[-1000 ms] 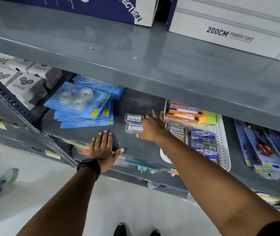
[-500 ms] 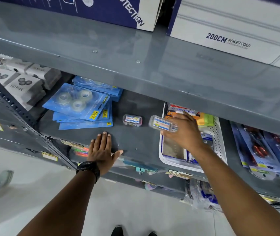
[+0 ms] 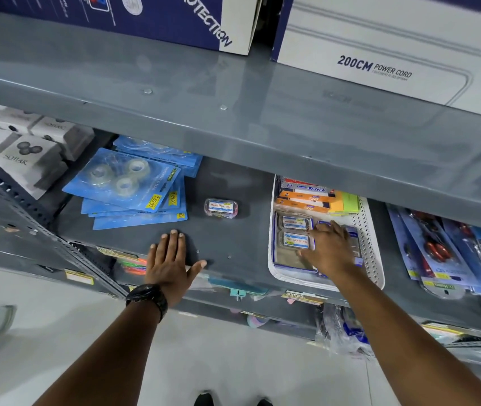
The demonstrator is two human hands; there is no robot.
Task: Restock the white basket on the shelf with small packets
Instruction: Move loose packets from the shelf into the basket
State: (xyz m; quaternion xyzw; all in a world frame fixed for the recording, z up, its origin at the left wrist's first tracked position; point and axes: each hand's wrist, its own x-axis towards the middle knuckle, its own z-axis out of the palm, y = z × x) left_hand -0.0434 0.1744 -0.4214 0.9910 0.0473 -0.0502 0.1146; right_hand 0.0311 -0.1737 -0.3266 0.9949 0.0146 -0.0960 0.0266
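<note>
The white perforated basket [image 3: 368, 241] stands on the grey shelf [image 3: 233, 241], right of centre. My right hand [image 3: 331, 250] reaches into it, with thumb and fingers on the right end of a small clear packet [image 3: 295, 240] that lies low in the basket. A second, similar packet [image 3: 293, 222] lies just behind it. One more small packet [image 3: 221, 208] lies loose on the shelf, left of the basket. My left hand [image 3: 170, 262], with a black watch on the wrist, rests flat and empty on the shelf's front edge.
Orange and green boxes [image 3: 318, 199] fill the basket's back. Blue tape blister packs [image 3: 134, 189] lie stacked at the left and grey boxes [image 3: 25, 153] further left. Scissor packs [image 3: 438, 253] lie to the right. The upper shelf [image 3: 233, 112] overhangs closely, carrying large cartons.
My right hand lifted one of the two loose packets off the shelf, carried it right and lowered it into the basket. The left hand stayed put.
</note>
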